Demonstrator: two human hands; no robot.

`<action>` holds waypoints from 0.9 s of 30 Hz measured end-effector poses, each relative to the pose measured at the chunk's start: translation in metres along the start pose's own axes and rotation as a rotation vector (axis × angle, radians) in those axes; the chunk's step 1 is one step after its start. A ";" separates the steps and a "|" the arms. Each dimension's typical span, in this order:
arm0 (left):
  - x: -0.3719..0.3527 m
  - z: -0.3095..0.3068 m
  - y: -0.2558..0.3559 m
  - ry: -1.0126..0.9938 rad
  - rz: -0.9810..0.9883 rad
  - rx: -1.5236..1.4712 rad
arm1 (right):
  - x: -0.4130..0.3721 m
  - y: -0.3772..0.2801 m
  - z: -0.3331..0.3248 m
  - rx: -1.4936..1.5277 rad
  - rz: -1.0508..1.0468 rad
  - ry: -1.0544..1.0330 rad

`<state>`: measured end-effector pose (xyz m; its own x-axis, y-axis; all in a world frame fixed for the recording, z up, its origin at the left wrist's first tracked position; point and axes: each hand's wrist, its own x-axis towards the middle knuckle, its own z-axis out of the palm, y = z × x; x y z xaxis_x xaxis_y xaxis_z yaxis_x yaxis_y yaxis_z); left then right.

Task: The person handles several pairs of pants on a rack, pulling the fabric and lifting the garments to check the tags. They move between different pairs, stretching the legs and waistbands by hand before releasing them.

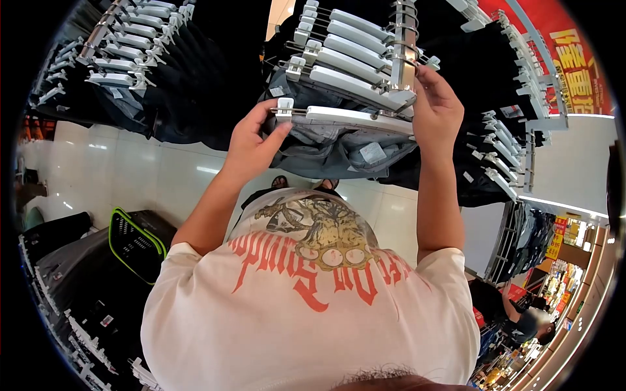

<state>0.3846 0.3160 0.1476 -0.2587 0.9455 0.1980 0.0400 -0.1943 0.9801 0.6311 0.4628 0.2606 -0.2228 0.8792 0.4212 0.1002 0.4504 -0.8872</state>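
A white trouser hanger (352, 118) holds a pair of grey trousers (339, 153) by the waistband, at the front of a metal rail (405, 55). My left hand (256, 142) pinches the hanger's left clip between thumb and fingers. Beside the rail's front end, my right hand (438, 107) is closed at the hanger's right end, hiding that clip; its fingertips curl out of sight near the rail. Behind hang several more white hangers (355, 49) with dark trousers. A pale label (373, 153) shows inside the grey waistband.
Racks of dark trousers (186, 107) stand on the left, with another rack (502, 156) on the right. A black basket with a green rim (112, 238) is at lower left. Shiny floor tiles (98, 163) lie below. A person (521, 322) is at lower right.
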 end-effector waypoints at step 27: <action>-0.008 0.002 0.006 -0.011 -0.002 0.015 | 0.080 0.013 -0.002 -0.068 0.099 0.052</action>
<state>0.3891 0.3083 0.1515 -0.2480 0.9487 0.1963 0.0541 -0.1887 0.9805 0.6169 0.5394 0.2834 -0.1585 0.9258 0.3432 0.1849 0.3693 -0.9107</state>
